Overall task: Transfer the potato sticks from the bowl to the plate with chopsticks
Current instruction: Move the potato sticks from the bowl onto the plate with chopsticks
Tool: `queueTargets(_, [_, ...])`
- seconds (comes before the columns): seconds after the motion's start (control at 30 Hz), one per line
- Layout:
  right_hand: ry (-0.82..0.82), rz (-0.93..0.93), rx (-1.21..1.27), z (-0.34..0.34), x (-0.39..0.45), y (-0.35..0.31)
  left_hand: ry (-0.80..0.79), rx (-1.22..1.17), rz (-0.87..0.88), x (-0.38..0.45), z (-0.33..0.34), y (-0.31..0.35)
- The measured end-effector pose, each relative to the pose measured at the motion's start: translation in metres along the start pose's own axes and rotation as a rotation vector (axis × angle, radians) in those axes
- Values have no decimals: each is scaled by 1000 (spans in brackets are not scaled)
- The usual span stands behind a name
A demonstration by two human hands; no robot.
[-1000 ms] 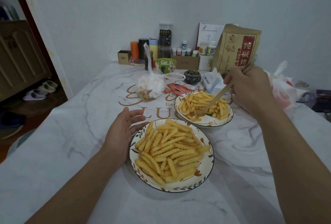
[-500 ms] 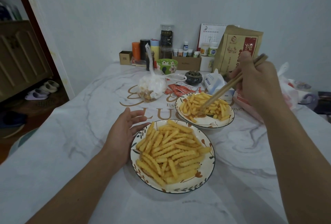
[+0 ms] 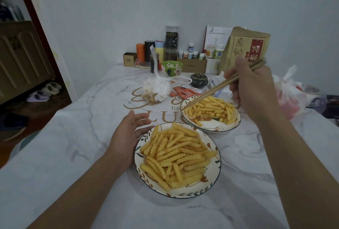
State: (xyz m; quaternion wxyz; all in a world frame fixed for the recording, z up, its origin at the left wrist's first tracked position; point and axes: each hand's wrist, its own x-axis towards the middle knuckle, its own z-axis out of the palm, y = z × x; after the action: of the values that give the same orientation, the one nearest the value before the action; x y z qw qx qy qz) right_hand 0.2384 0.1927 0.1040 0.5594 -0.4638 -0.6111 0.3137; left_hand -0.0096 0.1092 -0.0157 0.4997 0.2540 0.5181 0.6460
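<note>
The crinkle-cut yellow potato sticks lie heaped in the far white ceramic bowl with a leaf pattern and dark rim, right of the scene's middle. A second, larger heap fills the near round white plate with the same leaf pattern, which sits just in front of the bowl, close beside it.

The right hand hangs above the bowl's far right side and grips a pair of plain wooden chopsticks; they slant down and left, with their tips at the bowl's left rim, at the edge of the sticks. Whether the tips pinch a stick cannot be told.

The left hand rests relaxed on the bench, fingers straight, its thumb side against the plate's left rim.

The bench wears a pale marbled cloth with gold lettering. Farther back stand a knotted clear plastic bag of snacks, a green flowered cup, a dark small lidded pot, and a tall brown paper pouch with red label.
</note>
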Motion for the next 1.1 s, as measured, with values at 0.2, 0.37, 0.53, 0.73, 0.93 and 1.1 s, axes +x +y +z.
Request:
queueTargets(0.2, [106, -22, -393, -6, 11, 13, -10, -14, -3, -1, 1, 1])
queueTargets(0.37, [94, -32, -390, 2, 11, 24, -14, -14, 1, -1, 1, 0])
queueTargets(0.53, [60, -75, -427, 8, 7, 25, -6, -19, 0, -1, 1, 1])
queueTargets(0.73, [83, -92, -418, 3, 8, 22, -1, -20, -9, -2, 3, 1])
queueTargets(0.93, [134, -78, -349, -8, 11, 7, 4, -10, -9, -2, 3, 2])
queueTargets(1.1, [140, -100, -329, -10, 11, 5, 4, -6, -7, -2, 3, 2])
